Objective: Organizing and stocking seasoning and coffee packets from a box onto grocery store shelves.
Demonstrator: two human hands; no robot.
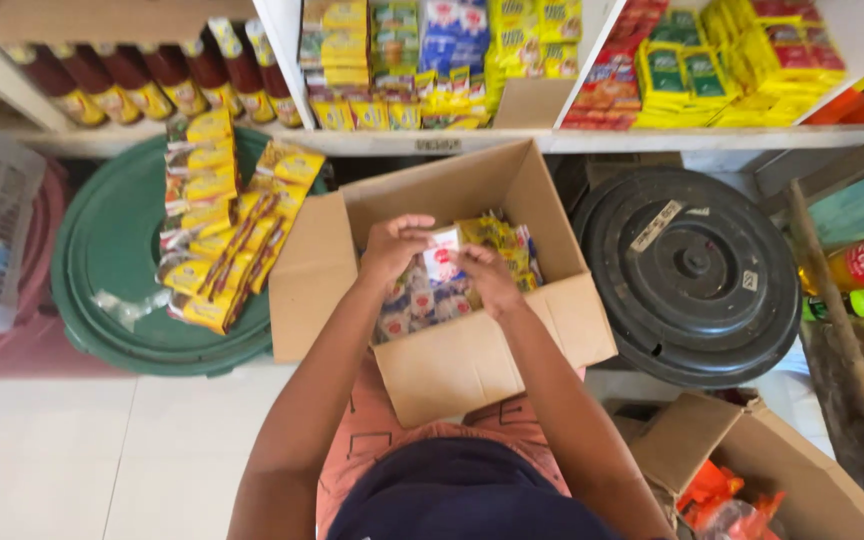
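The person bends over an open box that rests on the lap, and both hands meet above it. The left hand and the right hand close together on one small white and red packet; it sits between the fingers, just over the sachets that fill the box. The packet stands nearly upright, its long axis pointing away from the person toward the shelf. Both hands are equally near to it, the left gripping its upper edge, the right its lower side. More yellow packets lie at the far wall of the box. To the left, a green lid carries a pile of yellow sachet strips. To the right is a black lid, well apart from the hands.
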